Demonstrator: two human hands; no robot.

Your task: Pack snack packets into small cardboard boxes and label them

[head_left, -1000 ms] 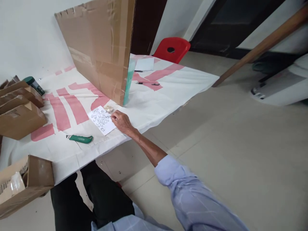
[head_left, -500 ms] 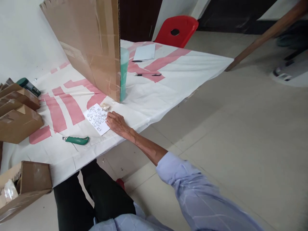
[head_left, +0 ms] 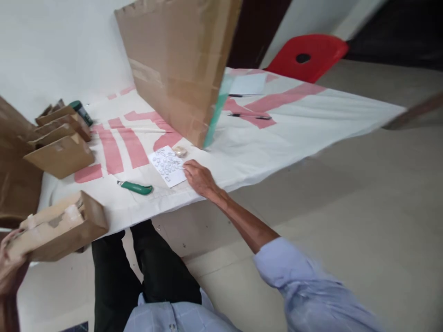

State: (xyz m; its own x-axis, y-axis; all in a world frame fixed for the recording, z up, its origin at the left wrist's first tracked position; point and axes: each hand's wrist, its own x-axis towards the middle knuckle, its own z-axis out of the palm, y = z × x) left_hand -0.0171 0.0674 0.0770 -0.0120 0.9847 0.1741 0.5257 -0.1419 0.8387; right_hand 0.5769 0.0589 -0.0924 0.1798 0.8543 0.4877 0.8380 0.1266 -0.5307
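Note:
At the left edge my left hand [head_left: 12, 263] grips the end of a cardboard box [head_left: 65, 230], held tilted at the near corner of the table. My right hand [head_left: 199, 177] rests at the right edge of a small white sheet [head_left: 168, 167], fingers curled together; what they hold, if anything, is hidden. Small outlined shapes cover the sheet; whether drawn or loose pieces, I cannot tell. Just behind it lies a small clear packet [head_left: 180, 151]. A green-handled utility knife [head_left: 135, 187] lies left of the sheet.
A tall cardboard panel [head_left: 176, 69] stands on the cloth-covered table [head_left: 294, 138], with a green container [head_left: 218, 110] behind it. Smaller cardboard boxes [head_left: 64, 154] stand at the left. Farther back are a pen [head_left: 249, 116], paper [head_left: 247, 84] and a red chair [head_left: 308, 57].
My left hand has come into view, holding the cardboard box, whose open side no longer faces me. The view has swung left; my right hand stays by the sheet.

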